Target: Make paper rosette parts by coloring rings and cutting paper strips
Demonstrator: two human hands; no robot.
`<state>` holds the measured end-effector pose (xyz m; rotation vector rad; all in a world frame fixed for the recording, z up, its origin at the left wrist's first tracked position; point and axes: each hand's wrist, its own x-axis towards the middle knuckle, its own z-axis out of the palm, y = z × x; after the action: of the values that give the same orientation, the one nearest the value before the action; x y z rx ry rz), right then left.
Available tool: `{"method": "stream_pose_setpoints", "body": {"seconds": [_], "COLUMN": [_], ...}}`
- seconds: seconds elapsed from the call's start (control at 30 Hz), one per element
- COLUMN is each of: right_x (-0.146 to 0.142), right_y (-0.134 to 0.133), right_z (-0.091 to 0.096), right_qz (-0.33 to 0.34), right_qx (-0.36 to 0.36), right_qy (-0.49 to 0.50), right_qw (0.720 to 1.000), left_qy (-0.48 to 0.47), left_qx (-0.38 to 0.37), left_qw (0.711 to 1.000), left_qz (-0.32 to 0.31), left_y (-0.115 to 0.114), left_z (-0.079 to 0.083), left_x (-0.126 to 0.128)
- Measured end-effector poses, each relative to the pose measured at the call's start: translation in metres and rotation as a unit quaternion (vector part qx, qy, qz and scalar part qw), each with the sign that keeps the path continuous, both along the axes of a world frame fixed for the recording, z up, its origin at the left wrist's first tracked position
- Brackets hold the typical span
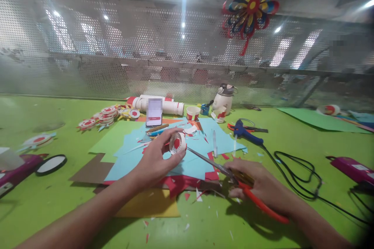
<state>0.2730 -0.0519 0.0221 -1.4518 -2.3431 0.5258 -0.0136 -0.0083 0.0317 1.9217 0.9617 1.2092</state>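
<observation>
Paper disc, white with a red middle, held upright above blue paper sheets on green tabletop, pinched at its rim by left hand, fingers curled over the top and thumb below. Scissors in right hand, fingers closed round orange handles, blades nearly together, tip just beside the disc's lower right edge. Glue gun and phone farther back, paper scraps near the hands

One pair of scissors, one held cup, one phone, one glue gun, one hanging pinwheel
</observation>
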Motion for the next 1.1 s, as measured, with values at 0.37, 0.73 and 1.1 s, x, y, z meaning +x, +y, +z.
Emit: {"method": "stream_pose_setpoints", "body": {"seconds": [0.37,0.73,1.1], "right_x": [0.0,0.004,0.001], "right_y": [-0.002,-0.001,-0.001], "right_z": [0.001,-0.009,-0.006], "right_qz": [0.035,0.072,0.074], "right_qx": [0.035,0.103,0.102], "right_qy": [0.019,0.021,0.035], "right_qw": [0.999,0.992,0.991], "left_qy": [0.046,0.036,0.001], "left_qx": [0.032,0.052,0.004], "left_qw": [0.998,0.996,0.996], "left_qz": [-0.011,-0.062,-0.091], "left_y": [-0.004,-0.01,-0.009], "left_z": [0.006,0.014,0.01], "left_x": [-0.003,-0.005,-0.004]}}
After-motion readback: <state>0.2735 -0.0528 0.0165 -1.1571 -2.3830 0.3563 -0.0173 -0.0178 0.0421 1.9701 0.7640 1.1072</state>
